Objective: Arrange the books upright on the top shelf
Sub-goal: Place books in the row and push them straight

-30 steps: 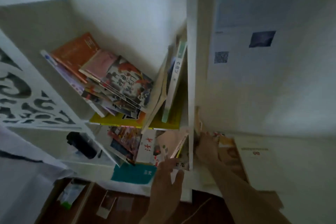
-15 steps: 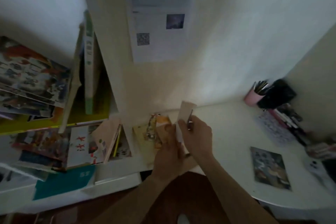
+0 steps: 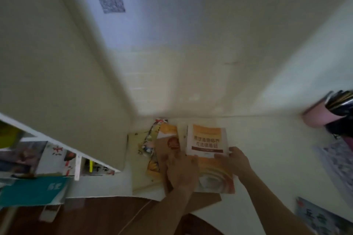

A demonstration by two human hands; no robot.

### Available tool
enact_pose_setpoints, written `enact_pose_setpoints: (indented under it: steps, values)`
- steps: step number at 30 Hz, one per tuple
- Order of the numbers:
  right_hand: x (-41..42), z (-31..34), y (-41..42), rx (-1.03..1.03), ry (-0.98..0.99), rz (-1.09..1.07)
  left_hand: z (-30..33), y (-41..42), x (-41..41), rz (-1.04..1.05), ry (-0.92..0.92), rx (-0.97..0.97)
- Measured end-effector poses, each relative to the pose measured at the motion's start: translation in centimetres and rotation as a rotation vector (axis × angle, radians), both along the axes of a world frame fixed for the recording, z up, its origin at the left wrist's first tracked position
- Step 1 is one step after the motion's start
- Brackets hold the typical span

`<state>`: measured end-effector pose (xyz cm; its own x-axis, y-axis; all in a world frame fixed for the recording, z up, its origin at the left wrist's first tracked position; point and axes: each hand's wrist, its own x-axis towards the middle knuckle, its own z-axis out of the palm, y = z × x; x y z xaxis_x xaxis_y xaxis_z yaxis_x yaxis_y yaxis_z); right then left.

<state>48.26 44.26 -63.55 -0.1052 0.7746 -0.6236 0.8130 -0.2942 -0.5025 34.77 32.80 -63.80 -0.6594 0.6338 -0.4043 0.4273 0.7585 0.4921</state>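
Both my hands work the pile of books (image 3: 172, 150) lying flat on the surface (image 3: 267, 158) beside the shelf: right hand (image 3: 234, 160) pinching the orange-and-white book (image 3: 207, 139), left hand (image 3: 181, 170) pressing the pile, so I should lift squarely before carrying it up.

Low in the frame's middle, the left hand (image 3: 180, 170) lies on a stack of books (image 3: 152, 150) on the white desk (image 3: 267, 158). The right hand (image 3: 234, 160) pinches an orange-and-white book (image 3: 207, 140) by its lower edge. A pink pen cup (image 3: 318, 118) sits at the right edge.
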Motion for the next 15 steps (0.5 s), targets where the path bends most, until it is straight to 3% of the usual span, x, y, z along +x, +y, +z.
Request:
enact_pose_setpoints:
  steps: [4, 7, 10, 12, 15]
  values:
    - [-0.1, -4.1, 0.4, 0.104, -0.039, 0.055, -1.6, 1.6, -1.1, 0.213, -0.097, 0.093]
    - [0.4, -3.7, 0.5, 0.085, 0.084, 0.023, -1.1, 3.0, -1.2, 0.346, -0.510, 0.156]
    - [1.6, -2.4, 0.1, 0.026, 0.325, -0.111, 1.3, 1.9, 0.3, 0.298, -0.732, 0.402]
    - [2.5, -0.2, -0.8, 0.002, 0.528, -0.273, 2.8, -0.6, 0.1, 0.194, -0.720, 0.517]
    - [3.4, 3.0, -2.1, 0.107, 0.864, -0.333, 4.1, -4.1, -1.0, -0.016, -0.671, 0.612]
